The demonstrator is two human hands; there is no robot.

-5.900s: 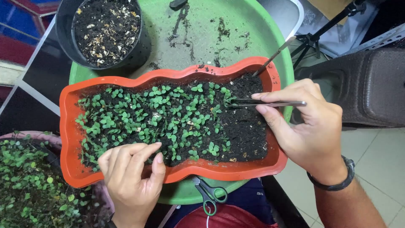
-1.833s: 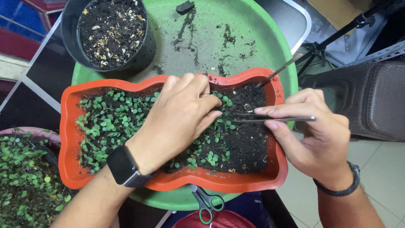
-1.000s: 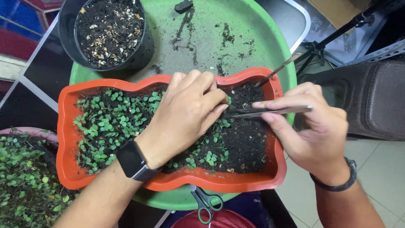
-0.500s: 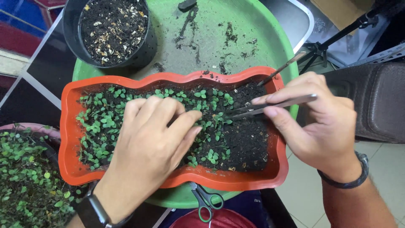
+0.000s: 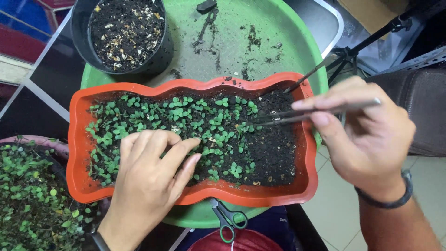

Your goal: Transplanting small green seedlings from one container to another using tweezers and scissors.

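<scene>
An orange wavy-edged planter tray (image 5: pixel 75 139) holds dark soil and many small green seedlings (image 5: pixel 195 121). My right hand (image 5: pixel 367 139) pinches long metal tweezers (image 5: pixel 297 115), whose tips reach the soil near the seedlings' right edge. My left hand (image 5: pixel 148 181) hovers over the tray's near left part, fingers loosely curled and apart, holding nothing. The right end of the tray is bare soil.
The tray sits on a round green basin (image 5: pixel 278 32) strewn with soil. A black pot (image 5: pixel 125 32) of soil stands at the back left. A second pot of seedlings (image 5: pixel 32 200) is at the near left. Green-handled scissors (image 5: pixel 227 221) lie below the tray. A thin metal stick (image 5: pixel 309 74) leans in the tray's far right corner.
My left hand has pulled back from the middle of the seedlings toward the tray's near left edge. My right hand with the tweezers has shifted slightly right and back.
</scene>
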